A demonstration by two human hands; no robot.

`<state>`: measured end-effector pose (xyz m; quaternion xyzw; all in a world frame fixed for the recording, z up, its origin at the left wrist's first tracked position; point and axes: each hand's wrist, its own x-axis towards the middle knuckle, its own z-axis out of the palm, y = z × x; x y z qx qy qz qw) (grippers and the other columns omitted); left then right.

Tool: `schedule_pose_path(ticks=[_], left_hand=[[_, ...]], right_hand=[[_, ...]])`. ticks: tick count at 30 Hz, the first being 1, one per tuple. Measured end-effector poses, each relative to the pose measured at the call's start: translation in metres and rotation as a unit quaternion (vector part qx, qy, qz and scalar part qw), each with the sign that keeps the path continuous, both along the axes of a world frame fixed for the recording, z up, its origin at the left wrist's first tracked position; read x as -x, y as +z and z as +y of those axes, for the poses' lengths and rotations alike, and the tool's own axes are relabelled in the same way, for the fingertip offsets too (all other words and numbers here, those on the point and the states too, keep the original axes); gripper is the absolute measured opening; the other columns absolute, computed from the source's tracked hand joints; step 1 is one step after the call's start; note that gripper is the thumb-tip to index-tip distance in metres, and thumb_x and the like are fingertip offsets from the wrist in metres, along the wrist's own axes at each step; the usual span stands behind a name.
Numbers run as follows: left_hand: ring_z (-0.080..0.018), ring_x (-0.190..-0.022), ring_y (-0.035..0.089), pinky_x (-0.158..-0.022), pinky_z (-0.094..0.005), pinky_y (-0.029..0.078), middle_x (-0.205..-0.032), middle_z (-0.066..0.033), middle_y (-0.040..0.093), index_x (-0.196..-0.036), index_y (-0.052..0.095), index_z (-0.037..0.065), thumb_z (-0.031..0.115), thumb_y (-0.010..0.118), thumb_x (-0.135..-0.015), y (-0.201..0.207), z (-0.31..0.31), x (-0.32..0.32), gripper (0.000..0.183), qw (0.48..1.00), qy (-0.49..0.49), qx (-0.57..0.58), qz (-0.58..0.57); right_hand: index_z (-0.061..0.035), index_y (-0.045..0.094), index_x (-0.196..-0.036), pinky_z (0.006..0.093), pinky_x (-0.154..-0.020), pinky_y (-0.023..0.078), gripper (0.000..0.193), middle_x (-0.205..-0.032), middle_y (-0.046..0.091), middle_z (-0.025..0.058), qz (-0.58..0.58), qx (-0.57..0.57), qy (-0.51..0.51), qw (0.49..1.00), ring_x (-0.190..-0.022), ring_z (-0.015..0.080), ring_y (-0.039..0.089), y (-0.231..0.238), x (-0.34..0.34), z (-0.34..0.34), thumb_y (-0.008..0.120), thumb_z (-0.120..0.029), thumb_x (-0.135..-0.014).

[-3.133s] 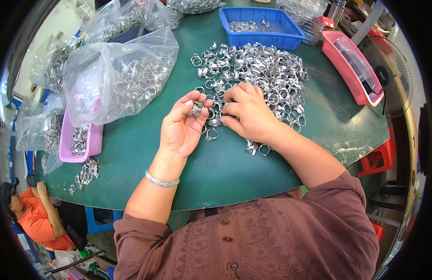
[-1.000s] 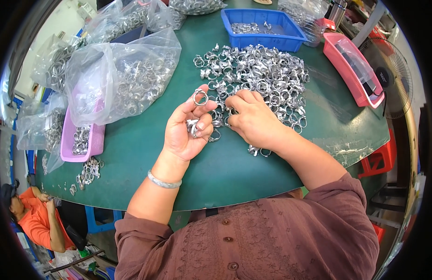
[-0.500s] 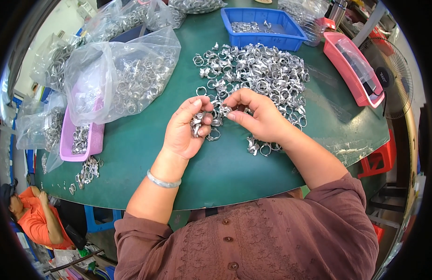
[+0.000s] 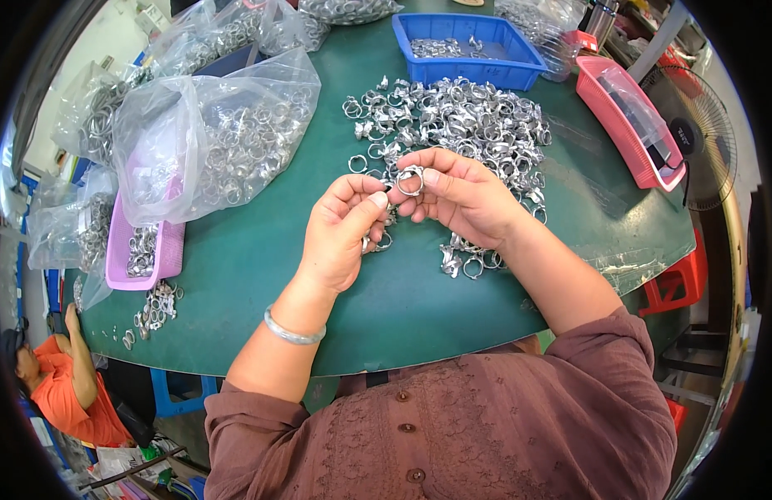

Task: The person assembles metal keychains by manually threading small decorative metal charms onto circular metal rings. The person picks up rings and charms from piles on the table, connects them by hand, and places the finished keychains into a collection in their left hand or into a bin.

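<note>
My right hand (image 4: 469,200) pinches one silver metal ring (image 4: 410,169) between thumb and fingers, its round opening facing up at me. Close beside it, my left hand (image 4: 338,237) is closed, thumb against the index finger. A few more silver rings are partly visible under its curled fingers; most of what it holds is hidden. Both hands are over the near edge of a big loose pile of silver metal rings (image 4: 478,125) on the green table (image 4: 428,317). A few rings lie by my right wrist.
A blue tray (image 4: 473,73) with some rings stands behind the pile. At left are a clear bag of rings (image 4: 244,142) and a purple basket (image 4: 169,250). A pink basket (image 4: 624,117) and a fan (image 4: 703,133) stand right. A person in orange (image 4: 73,392) is at lower left.
My left hand has turned over and its fingers have curled in, hiding most of the rings in it. My right hand has rotated, and the ring it pinches now shows plainly.
</note>
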<state>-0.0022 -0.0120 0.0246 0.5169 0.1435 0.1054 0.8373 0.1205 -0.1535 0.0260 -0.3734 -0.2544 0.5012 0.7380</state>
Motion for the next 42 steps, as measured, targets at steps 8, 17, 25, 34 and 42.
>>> schedule_pose_path(ticks=[8, 17, 25, 34, 42], left_hand=[[-0.0036, -0.06, 0.047, -0.055, -0.0166, 0.039, -0.073, 0.0019, 0.053, -0.107, 0.051, 0.003, 0.006, 0.063, -0.078, -0.004, -0.009, 0.0, 0.032, 0.975, 0.033, -0.202, -0.086], [-0.0054, -0.061, 0.049, -0.057, -0.0193, 0.042, -0.07, 0.0008, 0.054, -0.109, 0.054, 0.002, 0.006, 0.069, -0.072, -0.007, -0.014, -0.001, 0.041, 0.908, 0.084, -0.404, -0.081], [-0.0046, -0.051, 0.043, -0.044, -0.0164, 0.033, -0.067, 0.0017, 0.052, -0.101, 0.058, 0.005, 0.018, 0.059, -0.084, -0.001, -0.003, -0.001, 0.021, 1.0, -0.012, -0.022, -0.002], [-0.0063, -0.053, 0.038, -0.04, -0.0172, 0.028, -0.07, -0.0004, 0.045, -0.106, 0.052, 0.003, 0.037, 0.046, -0.09, -0.002, 0.007, -0.001, 0.037, 0.974, -0.095, 0.205, -0.007], [-0.0073, -0.053, 0.039, -0.041, -0.0177, 0.029, -0.072, -0.0012, 0.047, -0.103, 0.053, 0.003, 0.039, 0.048, -0.088, -0.005, 0.011, -0.003, 0.04, 0.957, -0.084, 0.278, 0.013]], right_hand=[[-0.0015, 0.048, -0.11, 0.0301, -0.078, 0.046, 0.024, -0.099, 0.059, 0.0126, 0.031, 0.008, -0.003, 0.999, -0.087, 0.0183, 0.057, 0.0, 0.001, 0.001, 0.047, -0.015, -0.09], [-0.0011, 0.049, -0.103, 0.0269, -0.073, 0.047, 0.021, -0.093, 0.059, 0.0094, -0.032, 0.026, -0.027, 0.999, -0.087, 0.0162, 0.057, 0.001, 0.009, 0.004, 0.051, -0.015, -0.088], [-0.0006, 0.051, -0.099, 0.023, -0.066, 0.045, 0.023, -0.086, 0.061, 0.0071, -0.142, 0.08, -0.052, 0.985, -0.073, 0.0105, 0.055, 0.008, 0.007, 0.001, 0.054, -0.02, -0.087], [-0.0025, 0.056, -0.095, 0.0328, -0.078, 0.042, 0.021, -0.094, 0.059, 0.0083, -0.616, 0.12, -0.239, 0.741, -0.087, 0.0202, 0.053, -0.004, -0.008, 0.0, 0.061, -0.011, -0.076], [-0.0043, 0.059, -0.095, 0.0433, -0.09, 0.03, 0.027, -0.108, 0.05, 0.0121, -0.81, 0.183, -0.248, 0.499, -0.107, 0.0307, 0.041, -0.006, -0.001, 0.005, 0.063, -0.017, -0.071]])
